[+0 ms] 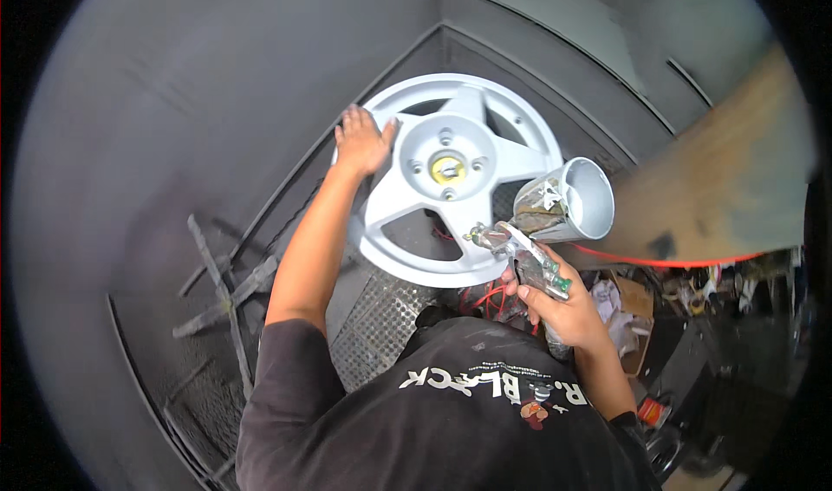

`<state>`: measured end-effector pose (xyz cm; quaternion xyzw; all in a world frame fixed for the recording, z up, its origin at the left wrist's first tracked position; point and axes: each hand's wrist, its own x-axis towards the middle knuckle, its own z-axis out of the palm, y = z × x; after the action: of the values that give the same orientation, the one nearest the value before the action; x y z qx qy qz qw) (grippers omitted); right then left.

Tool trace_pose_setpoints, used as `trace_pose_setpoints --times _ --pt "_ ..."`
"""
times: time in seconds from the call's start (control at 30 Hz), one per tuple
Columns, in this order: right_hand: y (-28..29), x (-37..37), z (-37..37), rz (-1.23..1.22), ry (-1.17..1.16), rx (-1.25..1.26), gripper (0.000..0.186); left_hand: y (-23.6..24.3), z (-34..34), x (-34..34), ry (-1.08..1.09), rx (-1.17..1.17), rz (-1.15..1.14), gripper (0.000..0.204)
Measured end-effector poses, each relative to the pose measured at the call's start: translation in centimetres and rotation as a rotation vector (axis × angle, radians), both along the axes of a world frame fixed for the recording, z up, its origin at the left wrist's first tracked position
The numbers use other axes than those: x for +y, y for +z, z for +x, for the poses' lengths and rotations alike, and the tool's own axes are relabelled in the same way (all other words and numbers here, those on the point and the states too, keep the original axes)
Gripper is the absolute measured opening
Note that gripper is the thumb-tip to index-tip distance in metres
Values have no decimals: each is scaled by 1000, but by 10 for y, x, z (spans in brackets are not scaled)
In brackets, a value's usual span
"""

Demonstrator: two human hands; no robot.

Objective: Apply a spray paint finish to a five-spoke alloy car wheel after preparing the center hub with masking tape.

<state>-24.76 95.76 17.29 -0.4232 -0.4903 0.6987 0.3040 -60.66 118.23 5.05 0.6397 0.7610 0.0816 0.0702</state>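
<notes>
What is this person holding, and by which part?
The right hand grips a spray gun by its handle. The left hand holds nothing; it lies flat on the wheel rim.

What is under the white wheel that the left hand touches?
Under the white wheel lies a perforated metal grate, with red hose at its lower edge. The wheel covers its own support.

- Cardboard box (pixel 637 305): open, brown, with crumpled pale paper or rags inside; lies just right of the spray gun (pixel 529 261), lower in the picture.
- Small package (pixel 652 411): flat, orange-red with a dark part; lies well below the spray gun, to its right, near the floor clutter. Shape too small to tell further.
- Signs, screens: none seen.
</notes>
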Motion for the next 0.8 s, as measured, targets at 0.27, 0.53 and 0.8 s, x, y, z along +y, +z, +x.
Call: trace_pose_setpoints --times 0.27,0.53,0.8 --pt "-6 -55 44 -14 -379 -176 51 19 157 101 -344 -11 -99 91" --pt "-33 -109 87 40 -517 -111 37 41 264 -123 -1293 81 -53 73" --pt "-80 -167 143 -21 -357 -39 54 -101 190 -386 -552 -1048 -1097 71"
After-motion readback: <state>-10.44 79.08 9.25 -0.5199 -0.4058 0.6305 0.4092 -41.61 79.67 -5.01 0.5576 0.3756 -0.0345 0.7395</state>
